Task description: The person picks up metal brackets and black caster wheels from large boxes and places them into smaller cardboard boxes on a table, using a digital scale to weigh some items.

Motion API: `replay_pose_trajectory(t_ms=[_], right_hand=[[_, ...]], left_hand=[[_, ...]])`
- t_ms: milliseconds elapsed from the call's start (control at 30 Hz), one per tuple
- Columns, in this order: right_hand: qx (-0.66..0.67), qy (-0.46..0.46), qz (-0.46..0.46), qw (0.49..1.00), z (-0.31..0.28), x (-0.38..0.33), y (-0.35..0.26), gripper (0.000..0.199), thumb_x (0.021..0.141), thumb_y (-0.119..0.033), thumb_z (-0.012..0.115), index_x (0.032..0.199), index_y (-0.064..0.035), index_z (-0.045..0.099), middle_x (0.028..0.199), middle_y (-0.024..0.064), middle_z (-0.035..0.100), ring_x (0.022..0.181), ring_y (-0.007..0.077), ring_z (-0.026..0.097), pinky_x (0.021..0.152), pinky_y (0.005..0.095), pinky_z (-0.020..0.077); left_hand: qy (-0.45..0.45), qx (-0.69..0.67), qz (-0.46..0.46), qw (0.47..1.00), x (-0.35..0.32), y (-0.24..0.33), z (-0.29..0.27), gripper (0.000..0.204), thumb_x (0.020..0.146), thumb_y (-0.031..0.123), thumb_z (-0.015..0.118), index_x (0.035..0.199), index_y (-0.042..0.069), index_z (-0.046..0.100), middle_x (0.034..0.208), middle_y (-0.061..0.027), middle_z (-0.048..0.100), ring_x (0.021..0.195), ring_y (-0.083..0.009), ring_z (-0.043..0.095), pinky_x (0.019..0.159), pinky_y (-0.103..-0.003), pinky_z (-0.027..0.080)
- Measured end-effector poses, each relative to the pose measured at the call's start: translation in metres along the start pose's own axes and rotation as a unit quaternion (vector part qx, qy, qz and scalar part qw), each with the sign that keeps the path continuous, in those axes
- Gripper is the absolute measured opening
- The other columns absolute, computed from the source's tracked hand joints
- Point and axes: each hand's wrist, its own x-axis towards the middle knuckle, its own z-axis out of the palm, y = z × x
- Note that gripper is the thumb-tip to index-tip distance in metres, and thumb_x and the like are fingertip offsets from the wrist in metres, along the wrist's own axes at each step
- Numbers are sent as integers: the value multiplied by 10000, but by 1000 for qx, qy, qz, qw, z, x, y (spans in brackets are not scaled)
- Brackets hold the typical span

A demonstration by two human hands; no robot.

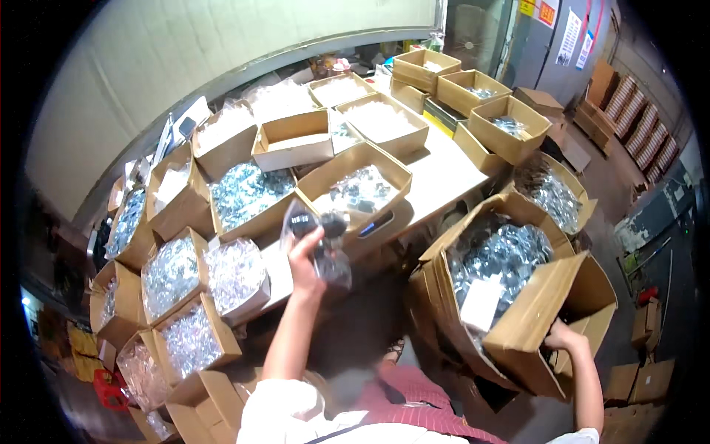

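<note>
My left hand (pixel 305 259) is raised over the table's front edge, its fingers closed round clear plastic bags (pixel 334 266) with dark parts inside. Close beyond it stands an open cardboard tray (pixel 397 177) with bagged parts. On the right, my right hand (pixel 568 338) is closed at the edge of a tilted, open cardboard box (pixel 534 311); its fingertips are partly hidden. This box leans against a large carton (pixel 436 285) filled with bagged metal-looking parts (pixel 503 255). A small white box (pixel 481 302) lies on those bags.
Several cardboard trays of bagged parts crowd the table (pixel 444 174) and the left side. One tray (pixel 294 148) sits on top of others. Stacked boxes (pixel 510 129) stand at the back right, near another full carton (pixel 551 192). A red plastic item (pixel 111 388) is at lower left.
</note>
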Motion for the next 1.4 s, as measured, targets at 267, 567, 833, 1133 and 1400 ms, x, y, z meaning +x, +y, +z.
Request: replay_pose_trajectory(t_ms=[267,567,833,1133,1400], right_hand=[[23,-12,-25,999,-2,52,-75,577,771,-235,740,1289,-62,554,1290,178,567,1233,304,504,1050,377,390],[17,60,-65,996,11,46,-66,543,767,-259,743,1258,-89,586,1249,164,597,1187,301,542,1006,393,424],[-130,-97,18,987,-7,35,-23,481,737,-320,747,1159,-113,643,1091,147,669,980,319,638,819,435,499],[183,-202,136,952,-37,1,21,213,859,-186,613,910,8,682,781,126,701,682,195,642,685,362,513],[167,-11,-16,986,-49,-36,17,238,812,-173,652,977,-9,702,788,131,691,671,215,660,621,345,511]], left_hand=[[-49,136,56,988,183,-28,2,308,786,89,662,1080,35,590,993,-50,621,924,-158,595,808,-289,476],[-61,246,129,959,174,-92,-7,349,804,-60,566,1148,-17,601,1287,-139,555,1192,-221,529,1017,-342,401],[-163,234,74,956,117,-79,22,241,838,-105,474,1015,-28,618,1032,-105,650,966,-181,618,933,-319,479],[-297,235,6,926,16,-95,135,165,860,-52,498,993,-23,591,976,-88,624,934,-160,597,871,-280,468],[-502,280,-20,818,-95,-134,263,223,826,-111,482,1003,-40,596,1008,-94,632,963,-160,611,891,-276,467]])
